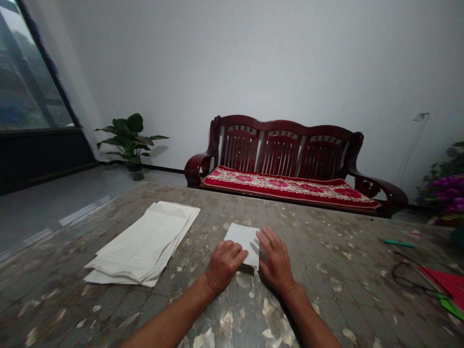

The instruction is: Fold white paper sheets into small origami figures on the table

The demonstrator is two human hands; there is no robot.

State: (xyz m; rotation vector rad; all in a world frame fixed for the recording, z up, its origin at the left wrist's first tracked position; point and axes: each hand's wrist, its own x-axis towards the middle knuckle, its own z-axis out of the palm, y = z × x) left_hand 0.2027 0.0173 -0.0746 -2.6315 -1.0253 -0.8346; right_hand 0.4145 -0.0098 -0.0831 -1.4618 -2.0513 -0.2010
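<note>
Forearms (174, 314) reach across the counter (326, 290). Left hand (224, 265) and right hand (276, 258) lie open, fingers flat against a folded white paper sheet (242, 240) between them, not gripping. Lined paper stack (141, 244) lies left of the fingers.

Nothing readable here. The ruled paper stack (141, 244) shows faint lines only, no legible words. The folded white sheet (243, 243) I'm working on has no visible print either. The red sheet (447, 285) off to my right shows no text I can make out.
</note>
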